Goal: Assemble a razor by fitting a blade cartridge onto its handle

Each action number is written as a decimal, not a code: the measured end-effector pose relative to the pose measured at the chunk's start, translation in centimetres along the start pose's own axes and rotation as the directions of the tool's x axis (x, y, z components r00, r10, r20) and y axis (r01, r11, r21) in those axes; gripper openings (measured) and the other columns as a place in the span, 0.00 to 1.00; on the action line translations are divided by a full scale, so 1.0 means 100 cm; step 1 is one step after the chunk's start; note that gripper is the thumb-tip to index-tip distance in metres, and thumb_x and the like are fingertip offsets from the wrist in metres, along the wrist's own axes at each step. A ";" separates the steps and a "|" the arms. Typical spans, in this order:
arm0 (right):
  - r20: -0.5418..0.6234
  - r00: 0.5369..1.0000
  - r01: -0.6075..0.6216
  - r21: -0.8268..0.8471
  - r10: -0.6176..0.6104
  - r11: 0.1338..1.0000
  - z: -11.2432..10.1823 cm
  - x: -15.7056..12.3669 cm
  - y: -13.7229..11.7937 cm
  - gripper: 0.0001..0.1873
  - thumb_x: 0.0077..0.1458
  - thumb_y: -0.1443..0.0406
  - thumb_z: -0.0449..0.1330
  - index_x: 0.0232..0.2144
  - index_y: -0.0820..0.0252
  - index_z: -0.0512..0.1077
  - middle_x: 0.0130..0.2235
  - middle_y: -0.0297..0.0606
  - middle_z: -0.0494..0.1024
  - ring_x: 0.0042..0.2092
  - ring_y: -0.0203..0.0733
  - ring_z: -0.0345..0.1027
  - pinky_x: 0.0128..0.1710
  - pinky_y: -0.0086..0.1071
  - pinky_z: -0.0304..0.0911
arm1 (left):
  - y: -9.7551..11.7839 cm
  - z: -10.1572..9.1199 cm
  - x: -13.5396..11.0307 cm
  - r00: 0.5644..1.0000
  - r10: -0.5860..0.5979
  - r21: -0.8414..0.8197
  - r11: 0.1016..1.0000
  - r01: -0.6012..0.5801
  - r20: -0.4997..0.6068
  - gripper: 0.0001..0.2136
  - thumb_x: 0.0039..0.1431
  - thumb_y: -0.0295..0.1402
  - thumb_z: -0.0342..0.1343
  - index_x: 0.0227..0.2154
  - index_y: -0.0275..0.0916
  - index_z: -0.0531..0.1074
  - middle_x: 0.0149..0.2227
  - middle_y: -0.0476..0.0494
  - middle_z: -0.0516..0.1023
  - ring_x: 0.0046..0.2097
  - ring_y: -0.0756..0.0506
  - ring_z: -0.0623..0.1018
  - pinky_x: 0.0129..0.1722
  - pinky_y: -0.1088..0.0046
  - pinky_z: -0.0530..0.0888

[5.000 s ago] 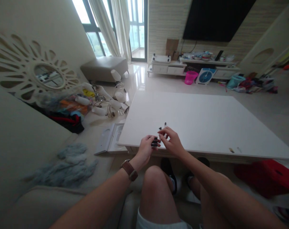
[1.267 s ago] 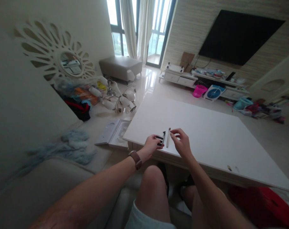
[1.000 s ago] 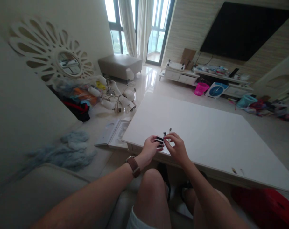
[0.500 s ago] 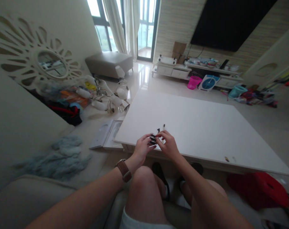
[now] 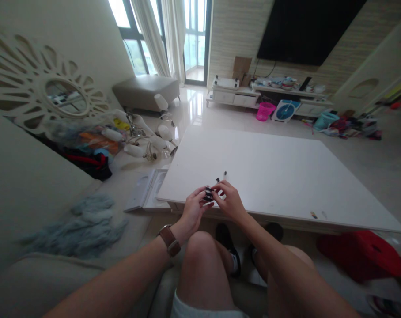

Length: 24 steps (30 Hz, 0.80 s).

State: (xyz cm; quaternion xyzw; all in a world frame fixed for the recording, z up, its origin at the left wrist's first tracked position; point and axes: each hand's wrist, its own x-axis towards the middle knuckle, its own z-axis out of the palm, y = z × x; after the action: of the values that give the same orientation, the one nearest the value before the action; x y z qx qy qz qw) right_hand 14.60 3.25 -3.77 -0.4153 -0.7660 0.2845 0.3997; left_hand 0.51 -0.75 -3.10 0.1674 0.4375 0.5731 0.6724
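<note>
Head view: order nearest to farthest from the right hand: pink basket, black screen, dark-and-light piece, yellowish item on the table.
From the right hand:
1. Dark-and-light piece: left, at its fingertips.
2. Yellowish item: right, on the white table.
3. Pink basket: floor beyond the table.
4. Black screen: far wall.

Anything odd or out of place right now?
Yes: what looks like a chandelier sits on the floor, left of the white table, though such lamps normally hang. A grey cloth lies crumpled there too. The object in the left hand is too small to judge.
</note>
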 end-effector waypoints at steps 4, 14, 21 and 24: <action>-0.025 0.999 -0.031 0.026 0.032 0.999 0.004 0.001 -0.002 0.07 0.58 0.71 0.58 0.37 0.58 0.76 0.38 0.36 0.73 0.36 0.36 0.69 0.32 0.29 0.65 | -0.003 -0.002 0.002 1.000 0.025 -0.009 1.000 -0.025 -0.002 0.13 0.54 0.28 0.59 0.44 0.35 0.75 0.42 0.37 0.79 0.39 0.47 0.78 0.41 0.68 0.75; 0.004 0.998 -0.068 0.062 0.067 0.996 0.004 -0.001 -0.002 0.06 0.56 0.70 0.60 0.36 0.58 0.77 0.38 0.36 0.73 0.34 0.34 0.69 0.30 0.28 0.65 | -0.006 -0.002 0.001 0.999 -0.003 -0.015 1.000 0.003 -0.043 0.12 0.58 0.24 0.55 0.45 0.35 0.73 0.42 0.37 0.79 0.39 0.47 0.79 0.43 0.68 0.75; 0.013 0.993 -0.120 0.014 0.120 0.993 0.006 0.001 0.000 0.03 0.55 0.71 0.61 0.31 0.61 0.75 0.35 0.35 0.71 0.31 0.33 0.68 0.30 0.27 0.64 | -0.009 -0.003 -0.001 0.998 -0.033 0.035 0.999 0.035 -0.057 0.13 0.58 0.24 0.54 0.46 0.34 0.72 0.41 0.36 0.79 0.39 0.46 0.79 0.39 0.70 0.76; 0.032 0.990 -0.136 -0.012 0.136 0.991 0.007 -0.001 0.004 0.03 0.53 0.72 0.62 0.31 0.61 0.74 0.34 0.34 0.71 0.31 0.33 0.68 0.31 0.28 0.64 | -0.009 -0.004 -0.002 0.996 -0.060 0.051 0.997 0.063 -0.065 0.12 0.58 0.23 0.53 0.45 0.34 0.73 0.40 0.36 0.80 0.38 0.47 0.79 0.39 0.70 0.76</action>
State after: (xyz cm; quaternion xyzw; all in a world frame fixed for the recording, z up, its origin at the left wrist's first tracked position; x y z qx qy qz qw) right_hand 14.18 3.30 -4.47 -0.4639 -0.7437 0.3142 0.3647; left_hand 0.81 -1.30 -3.93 0.1535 0.4785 0.5454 0.6708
